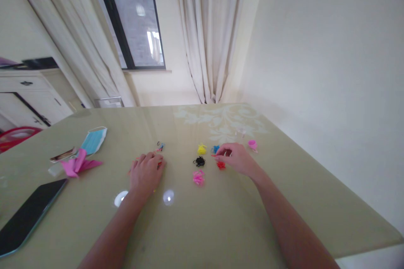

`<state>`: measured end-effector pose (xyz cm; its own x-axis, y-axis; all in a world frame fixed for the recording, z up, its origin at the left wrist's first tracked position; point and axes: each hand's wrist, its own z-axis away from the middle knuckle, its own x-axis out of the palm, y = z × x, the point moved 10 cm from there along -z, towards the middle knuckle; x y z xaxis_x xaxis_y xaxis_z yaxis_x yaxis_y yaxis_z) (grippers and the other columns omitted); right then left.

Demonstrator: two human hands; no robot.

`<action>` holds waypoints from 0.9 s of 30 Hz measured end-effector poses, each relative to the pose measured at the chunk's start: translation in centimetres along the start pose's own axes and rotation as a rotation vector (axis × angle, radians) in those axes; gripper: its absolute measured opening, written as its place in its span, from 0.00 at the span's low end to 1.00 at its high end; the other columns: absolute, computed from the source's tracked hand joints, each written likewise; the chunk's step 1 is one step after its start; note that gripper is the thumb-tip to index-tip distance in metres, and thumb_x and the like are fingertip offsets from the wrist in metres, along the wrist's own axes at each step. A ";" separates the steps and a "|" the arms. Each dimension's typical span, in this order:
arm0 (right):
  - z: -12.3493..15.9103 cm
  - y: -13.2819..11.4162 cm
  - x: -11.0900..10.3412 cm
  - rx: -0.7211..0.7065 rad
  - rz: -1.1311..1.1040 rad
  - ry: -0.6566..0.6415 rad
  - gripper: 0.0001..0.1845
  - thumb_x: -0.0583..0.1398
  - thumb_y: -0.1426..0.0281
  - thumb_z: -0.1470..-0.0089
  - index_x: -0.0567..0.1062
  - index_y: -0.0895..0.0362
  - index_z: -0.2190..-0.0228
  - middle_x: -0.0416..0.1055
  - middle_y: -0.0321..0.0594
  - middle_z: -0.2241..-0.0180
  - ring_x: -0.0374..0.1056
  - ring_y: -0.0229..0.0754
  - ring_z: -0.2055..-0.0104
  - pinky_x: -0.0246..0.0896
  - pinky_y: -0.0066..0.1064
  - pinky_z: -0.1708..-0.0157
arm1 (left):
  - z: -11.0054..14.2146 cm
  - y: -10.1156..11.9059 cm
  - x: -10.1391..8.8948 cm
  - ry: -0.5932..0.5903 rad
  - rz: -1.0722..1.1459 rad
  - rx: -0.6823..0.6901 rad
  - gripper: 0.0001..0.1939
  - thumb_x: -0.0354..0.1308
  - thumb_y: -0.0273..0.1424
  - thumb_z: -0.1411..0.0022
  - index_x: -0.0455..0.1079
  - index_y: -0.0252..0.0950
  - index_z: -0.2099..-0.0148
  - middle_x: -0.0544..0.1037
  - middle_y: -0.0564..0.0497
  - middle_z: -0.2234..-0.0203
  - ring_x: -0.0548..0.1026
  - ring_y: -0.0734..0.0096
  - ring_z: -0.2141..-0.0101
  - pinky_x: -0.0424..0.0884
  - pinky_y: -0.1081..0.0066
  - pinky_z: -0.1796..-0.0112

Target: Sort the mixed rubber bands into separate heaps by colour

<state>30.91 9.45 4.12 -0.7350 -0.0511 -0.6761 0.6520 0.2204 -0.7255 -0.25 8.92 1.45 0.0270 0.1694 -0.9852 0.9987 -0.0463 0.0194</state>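
My left hand [147, 172] rests palm down on the table, fingers lying over a pile of small coloured elastic bands that it mostly covers. A few mixed bands [160, 147] lie just beyond its fingertips. My right hand [235, 157] pinches a small red elastic band [213, 155] between thumb and finger. It hovers over the red pile [221, 165] and partly hides the blue pile [215, 149]. Left of it are a yellow pile [201, 149], a black pile [199, 161] and a pink pile [198, 178] of bands.
A small pink cup-like piece [252, 145] sits beyond my right hand, near a clear piece [240, 133]. On the left lie a phone [31, 214], a pink folded-paper shape [78, 164] and a blue face mask [94, 141]. A wall [331, 71] borders the table's right side.
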 end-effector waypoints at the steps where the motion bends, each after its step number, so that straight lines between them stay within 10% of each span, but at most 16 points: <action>1: 0.0 0.1 0.0 0.003 0.065 -0.003 0.04 0.70 0.68 0.46 0.86 0.56 0.69 0.80 0.39 0.74 0.70 0.40 0.72 0.60 0.30 0.69 | 0.0 0.2 0.1 -0.004 -0.019 0.003 0.19 0.49 0.35 0.24 0.81 0.40 0.47 0.83 0.42 0.49 0.77 0.46 0.46 0.70 0.52 0.47; 20: -0.2 0.0 -0.4 0.037 0.391 0.086 0.11 0.65 0.68 0.37 0.88 0.54 0.68 0.83 0.46 0.65 0.76 0.48 0.63 0.61 0.34 0.64 | -2.0 1.4 0.6 -0.031 -0.173 0.029 0.19 0.45 0.30 0.26 0.77 0.33 0.48 0.81 0.35 0.49 0.75 0.46 0.45 0.70 0.56 0.49; 27: 0.2 -1.3 0.1 -0.001 0.440 0.117 0.15 0.61 0.68 0.32 0.85 0.55 0.69 0.79 0.43 0.65 0.72 0.43 0.65 0.59 0.32 0.64 | -3.0 0.0 -0.4 0.135 0.109 -0.101 0.15 0.47 0.32 0.27 0.75 0.35 0.52 0.83 0.39 0.59 0.80 0.51 0.54 0.73 0.59 0.53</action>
<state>30.02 8.97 4.96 -0.4044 0.1584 -0.9007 0.9068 0.1974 -0.3724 -0.13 11.76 2.34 0.1342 0.2995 -0.9446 0.9885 0.0265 0.1488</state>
